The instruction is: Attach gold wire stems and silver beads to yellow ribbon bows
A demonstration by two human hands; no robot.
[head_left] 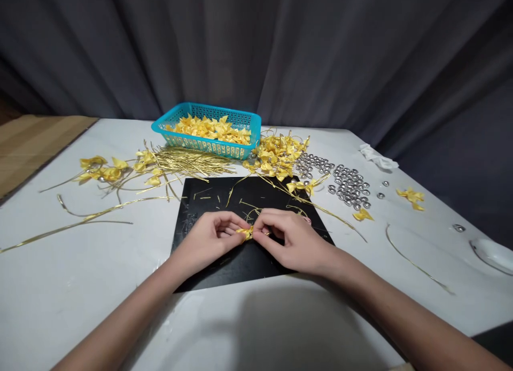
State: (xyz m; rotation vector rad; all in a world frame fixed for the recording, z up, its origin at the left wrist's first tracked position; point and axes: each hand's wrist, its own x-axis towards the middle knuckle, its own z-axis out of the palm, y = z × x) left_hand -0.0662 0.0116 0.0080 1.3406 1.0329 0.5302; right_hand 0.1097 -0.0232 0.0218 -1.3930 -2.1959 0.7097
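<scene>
Over the black mat (240, 272), my left hand (210, 234) pinches a small yellow ribbon bow (246, 233) between thumb and fingers. My right hand (290, 237) meets it from the other side, its thumb and forefinger closed at the bow's right edge. A thin gold strand shows by the right fingertips, but the exact thing pinched there is mostly hidden. Bits of gold cord (244, 202) lie scattered on the mat just beyond my hands.
A blue basket (160, 128) of yellow bows stands at the back. Before it lie a bundle of gold cords (188, 161) and a pile of yellow bows (278, 152). Silver oval pieces (350, 186) spread rightward, near a crumpled white tissue (379, 157) and a white dish (492, 253).
</scene>
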